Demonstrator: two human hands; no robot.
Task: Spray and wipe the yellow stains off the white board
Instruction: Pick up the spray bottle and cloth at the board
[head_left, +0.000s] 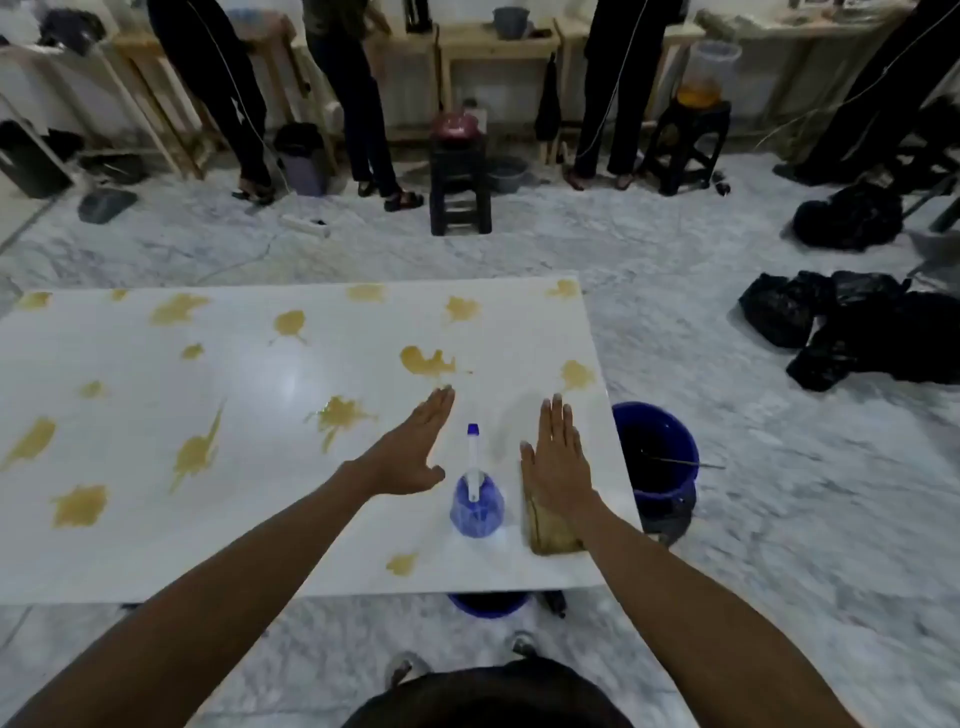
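A white board (249, 530) lies flat before me, spotted with several yellow stains (427, 362). A blue spray bottle (476, 501) with a white nozzle stands near the board's right front part. Just right of it lies a tan cloth (546, 532), partly under my right wrist. My left hand (415, 447) hovers left of the bottle, fingers straight, holding nothing. My right hand (558, 457) is stretched flat above the cloth's far end, fingers straight, and whether it touches the cloth I cannot tell.
A blue bucket (657, 462) stands on the marble floor by the board's right edge; another blue one (488, 603) shows under the front edge. Black bags (862, 332) lie at the right. Several people stand at wooden benches behind, with black stools (460, 182) between.
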